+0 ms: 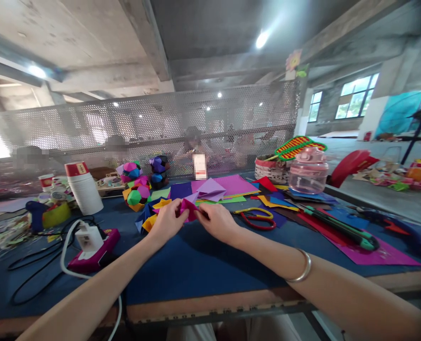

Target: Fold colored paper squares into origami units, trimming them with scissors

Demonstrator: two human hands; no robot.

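The left hand [169, 217] and right hand [218, 221] are meeting over the bench [182, 272], and a piece of magenta paper [188, 210] is sitting between their fingertips. The left hand is pinching it from the left, thumb close to the fingers; the right hand is gripping narrowly at its right edge. The fingers are hiding part of the paper, so its exact folds cannot be told.

Just beyond the paper, a lavender folded paper [213, 188] is lying, with a purple sheet [237, 183] spreading behind it to the right. A blue-and-yellow folded piece [147, 221] is resting just beside the left hand, partly behind it. Farther back on that side, a multicoloured paper ball [135, 196] is standing. To the right of the right hand, scissors [269, 217] with red and yellow handles are lying near it, while a green-and-black cutter [341, 230] is resting on sheets well apart from both hands.
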